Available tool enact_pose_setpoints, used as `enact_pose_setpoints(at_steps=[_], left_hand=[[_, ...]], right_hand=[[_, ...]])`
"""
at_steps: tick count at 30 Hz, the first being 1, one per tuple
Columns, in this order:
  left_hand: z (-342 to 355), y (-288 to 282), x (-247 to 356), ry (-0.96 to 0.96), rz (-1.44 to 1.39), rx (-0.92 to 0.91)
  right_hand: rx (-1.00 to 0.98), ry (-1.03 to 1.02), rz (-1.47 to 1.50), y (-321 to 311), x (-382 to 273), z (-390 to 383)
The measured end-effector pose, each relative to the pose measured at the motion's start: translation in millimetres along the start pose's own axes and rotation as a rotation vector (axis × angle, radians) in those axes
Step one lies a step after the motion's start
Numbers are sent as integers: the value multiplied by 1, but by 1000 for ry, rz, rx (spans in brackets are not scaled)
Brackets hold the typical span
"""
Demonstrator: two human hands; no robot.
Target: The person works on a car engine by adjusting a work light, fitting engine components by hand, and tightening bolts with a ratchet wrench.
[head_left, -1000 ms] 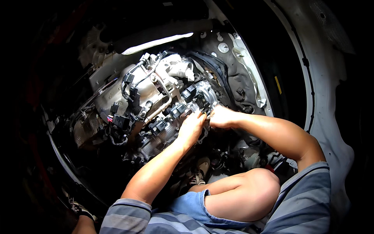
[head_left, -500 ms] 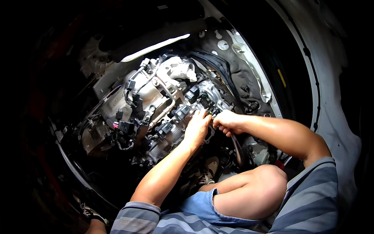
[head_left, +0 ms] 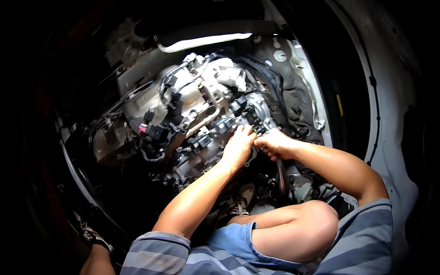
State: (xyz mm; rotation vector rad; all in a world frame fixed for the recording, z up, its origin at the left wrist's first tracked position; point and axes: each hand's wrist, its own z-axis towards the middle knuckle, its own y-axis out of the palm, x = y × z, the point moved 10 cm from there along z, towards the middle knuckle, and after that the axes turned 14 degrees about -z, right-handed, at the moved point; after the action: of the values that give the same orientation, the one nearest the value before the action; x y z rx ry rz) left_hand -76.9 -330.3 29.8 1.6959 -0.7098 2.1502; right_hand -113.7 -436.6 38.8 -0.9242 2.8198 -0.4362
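Note:
Both my hands meet over the right part of an engine (head_left: 189,101), which has silver metal and black connectors. My left hand (head_left: 239,144) has its fingers bent and pressed together among the parts; what they grip is hidden. Close beside it, my right hand (head_left: 276,142) is closed with curled fingers, and whatever it holds is too small to make out. Just beyond the fingertips lie black electrical connectors (head_left: 238,105) and silver metal pipes (head_left: 262,110). A dark, shiny, hose-like piece (head_left: 281,176) runs down from below my right hand; I cannot tell whether the hand touches it.
Wiring with a pink-wired black plug (head_left: 153,131) crosses the engine's left side. A pale metal body edge (head_left: 316,101) borders the bay on the right. My bent knee (head_left: 316,215) and a shoe (head_left: 245,196) are close below the hands. Deep shadow surrounds the bay.
The view has shifted, so the engine sits slightly farther right. Both hands stay together at the same spot on the engine, with closed fingers and little visible movement.

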Motion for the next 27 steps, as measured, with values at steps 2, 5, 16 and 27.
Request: enact_pose_setpoints(at_steps=[2,5,16,27], left_hand=[[-1,-1,-5,-23,-6,1],[-1,-2,-3,-20,30,-36],[1,2,-4,-58,-29,-5],[-3,-6,-3,-73,10,9]], right_hand=[[372,-433,-870,-14,-65,-25],[345,-1018,-1749,18,-91,-49],[549,-583,-928,-23,-61,-20],[-2,22,130,6,1,-9]])
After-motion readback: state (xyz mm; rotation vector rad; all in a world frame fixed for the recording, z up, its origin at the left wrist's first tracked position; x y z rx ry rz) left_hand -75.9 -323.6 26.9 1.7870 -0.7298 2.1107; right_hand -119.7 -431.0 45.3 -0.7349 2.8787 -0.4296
